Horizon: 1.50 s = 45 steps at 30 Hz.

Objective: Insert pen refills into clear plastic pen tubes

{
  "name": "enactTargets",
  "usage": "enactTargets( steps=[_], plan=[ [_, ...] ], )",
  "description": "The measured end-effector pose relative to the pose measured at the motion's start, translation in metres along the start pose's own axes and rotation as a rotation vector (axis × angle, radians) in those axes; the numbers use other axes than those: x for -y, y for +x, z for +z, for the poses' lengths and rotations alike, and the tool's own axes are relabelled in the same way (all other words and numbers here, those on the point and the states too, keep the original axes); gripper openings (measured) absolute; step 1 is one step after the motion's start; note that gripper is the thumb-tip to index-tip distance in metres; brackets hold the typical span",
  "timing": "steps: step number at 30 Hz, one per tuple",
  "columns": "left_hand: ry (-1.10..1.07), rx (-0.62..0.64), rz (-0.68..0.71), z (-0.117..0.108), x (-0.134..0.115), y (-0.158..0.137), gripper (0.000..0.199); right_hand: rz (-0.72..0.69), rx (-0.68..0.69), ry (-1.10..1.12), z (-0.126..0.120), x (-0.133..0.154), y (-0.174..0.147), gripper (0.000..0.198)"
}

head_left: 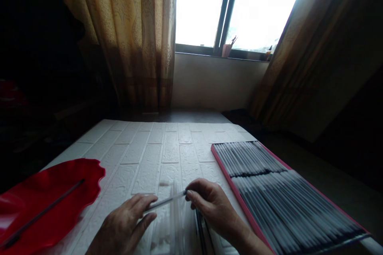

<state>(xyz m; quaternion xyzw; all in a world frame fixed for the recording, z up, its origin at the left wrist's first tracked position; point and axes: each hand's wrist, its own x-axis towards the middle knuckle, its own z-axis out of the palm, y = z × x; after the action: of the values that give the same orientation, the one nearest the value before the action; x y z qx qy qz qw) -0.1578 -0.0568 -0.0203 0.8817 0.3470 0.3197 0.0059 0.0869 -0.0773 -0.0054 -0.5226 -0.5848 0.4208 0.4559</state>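
Observation:
Above the front of the table, a slim translucent pen (164, 202) slants between my two hands. My left hand (127, 223) has its near end between thumb and fingers. At the far, dark end, my right hand (211, 205) pinches it between thumb and index finger. Under the hands lie several clear pen tubes (176, 227), partly blurred. Dark slender sticks (202, 233), perhaps pen refills, lie beside them below my right hand, which partly covers them.
On the left, a red scalloped plate (86, 179) holds one dark pen (44, 212). A shallow red-edged box (223, 167) on the right holds two rows of pens (287, 203). White brick-patterned covering (149, 147) lies on the table. Curtains (134, 40) and a window stand behind.

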Motion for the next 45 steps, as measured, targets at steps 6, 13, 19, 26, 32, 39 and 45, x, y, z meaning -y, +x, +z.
enactTargets(
  steps=[6, 13, 19, 26, 32, 39, 45],
  plan=[
    [-0.049, -0.056, -0.034, 0.0004, -0.0021, 0.0025, 0.028, 0.009, 0.008, 0.021, 0.0003, -0.0007, 0.0001, 0.012],
    [-0.05, -0.084, -0.014, -0.0023, -0.0023, 0.0045, 0.027, 0.011, 0.01, 0.044, 0.0013, -0.0011, 0.0009, 0.012],
    [-0.023, -0.023, -0.007, -0.0023, 0.0017, 0.0027, 0.029, 0.008, -0.001, 0.029, -0.0002, -0.0021, 0.0016, 0.012],
    [0.01, -0.095, 0.0, -0.0003, 0.0023, 0.0011, 0.03, 0.013, -0.015, 0.015, -0.0005, -0.001, 0.0016, 0.012],
    [-0.005, -0.121, -0.007, -0.0016, -0.0026, 0.0051, 0.029, 0.006, -0.001, 0.005, -0.0005, -0.0001, -0.0005, 0.011],
    [0.032, -0.077, 0.027, -0.0028, 0.0011, 0.0034, 0.03, 0.021, -0.001, 0.028, 0.0, -0.0014, 0.0004, 0.012],
    [0.06, -0.064, 0.027, -0.0016, 0.0021, 0.0018, 0.031, 0.026, -0.011, 0.038, -0.0008, -0.0028, 0.002, 0.013]
  ],
)
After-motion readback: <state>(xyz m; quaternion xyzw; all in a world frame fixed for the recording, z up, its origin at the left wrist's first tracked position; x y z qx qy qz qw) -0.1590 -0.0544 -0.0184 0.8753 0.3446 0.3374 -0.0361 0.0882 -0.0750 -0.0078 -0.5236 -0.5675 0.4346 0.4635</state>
